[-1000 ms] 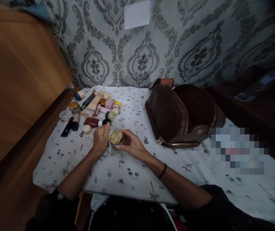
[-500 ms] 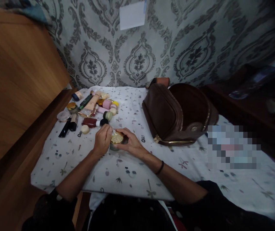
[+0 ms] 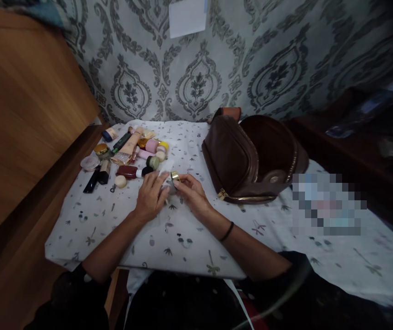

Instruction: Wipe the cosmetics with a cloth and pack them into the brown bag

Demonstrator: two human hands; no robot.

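Gold-rimmed jar (image 3: pixel 175 176): tilted, between fingers of right hand (image 3: pixel 193 195) and left hand (image 3: pixel 151 195).
Cloth-covered counter (image 3: pixel 196 250), below fingers: best work low over it, lest jar slip.
Brown bag (image 3: pixel 229 156), right of right fingers: interior too dark to read.
Right fingers clamped on jar; steady hold seems wise while left hand works.
Left fingers bent beside jar; whether gripping, cannot tell.
Jar: far wall hidden by right fingers.
White scrap (image 3: pixel 167 200), at left fingers: perhaps wipe, best pressed flat; edges lost against white cloth.
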